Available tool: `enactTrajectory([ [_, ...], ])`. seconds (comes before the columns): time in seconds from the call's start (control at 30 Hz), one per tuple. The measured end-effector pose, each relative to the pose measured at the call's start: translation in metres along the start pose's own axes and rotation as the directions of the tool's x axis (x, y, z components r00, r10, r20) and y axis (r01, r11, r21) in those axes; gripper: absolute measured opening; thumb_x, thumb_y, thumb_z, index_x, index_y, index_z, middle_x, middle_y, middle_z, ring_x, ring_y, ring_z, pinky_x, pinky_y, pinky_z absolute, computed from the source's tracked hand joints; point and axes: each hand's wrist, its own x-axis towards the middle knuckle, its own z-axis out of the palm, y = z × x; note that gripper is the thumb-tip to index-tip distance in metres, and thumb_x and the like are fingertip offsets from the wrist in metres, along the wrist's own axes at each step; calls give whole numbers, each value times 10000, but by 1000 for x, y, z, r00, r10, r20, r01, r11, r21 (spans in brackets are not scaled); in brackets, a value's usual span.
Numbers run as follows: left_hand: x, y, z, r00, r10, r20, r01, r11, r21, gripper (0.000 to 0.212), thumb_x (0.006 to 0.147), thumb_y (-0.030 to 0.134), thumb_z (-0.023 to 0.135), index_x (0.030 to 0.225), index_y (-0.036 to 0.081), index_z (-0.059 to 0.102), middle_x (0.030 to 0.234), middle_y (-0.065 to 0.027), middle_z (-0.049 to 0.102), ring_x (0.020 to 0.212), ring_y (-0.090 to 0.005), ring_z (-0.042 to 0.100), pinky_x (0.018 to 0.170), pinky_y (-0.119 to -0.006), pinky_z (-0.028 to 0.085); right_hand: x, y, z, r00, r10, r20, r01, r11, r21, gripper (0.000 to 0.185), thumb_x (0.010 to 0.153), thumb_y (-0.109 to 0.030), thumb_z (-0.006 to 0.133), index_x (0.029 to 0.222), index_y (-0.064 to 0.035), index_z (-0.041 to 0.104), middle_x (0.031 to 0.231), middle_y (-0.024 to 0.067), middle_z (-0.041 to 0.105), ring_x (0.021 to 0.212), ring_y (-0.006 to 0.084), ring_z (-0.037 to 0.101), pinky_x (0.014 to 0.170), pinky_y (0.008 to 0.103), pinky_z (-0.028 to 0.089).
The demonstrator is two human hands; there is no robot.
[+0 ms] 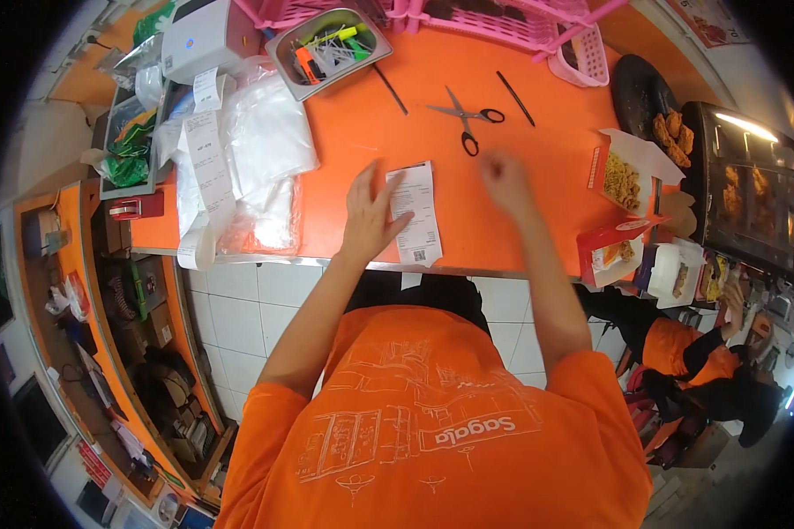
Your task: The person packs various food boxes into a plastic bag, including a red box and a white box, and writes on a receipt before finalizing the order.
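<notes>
A printed paper receipt (415,215) lies on the orange counter (476,231) near its front edge. My left hand (370,215) rests over the receipt's left side with its fingers apart; the fingertips and thumb touch the paper. My right hand (506,178) is over the counter to the right of the receipt, its fingers curled and a little blurred; whether anything is inside them cannot be told. Just beyond it lie scissors (465,118) with black handles, their blades apart. A dark stick or pen (515,99) lies to their right, and another (390,89) to their left.
At the left are clear plastic bags (264,132), a printer (205,40) and a long receipt strip (208,165). A metal tray (331,53) holds markers. Pink racks (489,23) stand behind. Food boxes (625,175) and a black fried-chicken plate (642,92) are right; a co-worker (681,350) is beyond.
</notes>
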Motion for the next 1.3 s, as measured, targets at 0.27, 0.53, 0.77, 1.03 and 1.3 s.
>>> enactTrajectory([
  [0.27, 7, -5, -21, 941, 206, 270, -213, 977, -1, 722, 749, 454, 832, 1383, 178, 625, 1551, -174, 387, 1443, -396, 324, 1180, -554, 275, 94, 55, -65, 928, -235, -288, 8, 787, -617, 308, 869, -187, 717, 1129, -23, 690, 816, 159, 691, 783, 355, 684, 752, 467, 555],
  [0.53, 0, -18, -21, 906, 218, 363, -229, 973, -11, 922, 700, 532, 837, 1461, 112, 527, 1521, -126, 435, 1446, -333, 318, 1217, -559, 196, -59, 33, -41, 679, 92, -728, 21, 989, 145, 187, 971, -198, 585, 978, -11, 587, 788, 91, 660, 708, 159, 626, 636, 308, 518],
  [0.77, 6, -10, -24, 906, 202, 371, -191, 979, -67, 1109, 671, 530, 854, 1564, 91, 366, 1432, -106, 543, 1452, -318, 335, 1230, -553, 174, -217, 82, -94, 383, -65, -922, -281, 942, -184, 339, 983, -271, 677, 1149, 18, 617, 832, 128, 679, 672, 207, 621, 602, 376, 511],
  [1.03, 11, -4, -27, 902, 190, 388, -177, 982, -71, 1139, 664, 520, 861, 1574, 71, 343, 1437, -118, 540, 1450, -319, 346, 1239, -545, 160, -223, 146, -81, 577, -10, -817, -352, 899, -259, 172, 897, -92, 756, 1052, -18, 746, 819, 150, 681, 728, 235, 642, 713, 344, 524],
  [1.3, 6, -7, -26, 907, 171, 385, -163, 985, -53, 1132, 656, 505, 874, 1564, 68, 358, 1450, -151, 532, 1452, -331, 353, 1242, -542, 154, -171, 17, 42, 716, 0, -698, -192, 962, -196, 187, 911, -59, 714, 1093, -26, 735, 897, 169, 679, 814, 304, 636, 738, 392, 517],
])
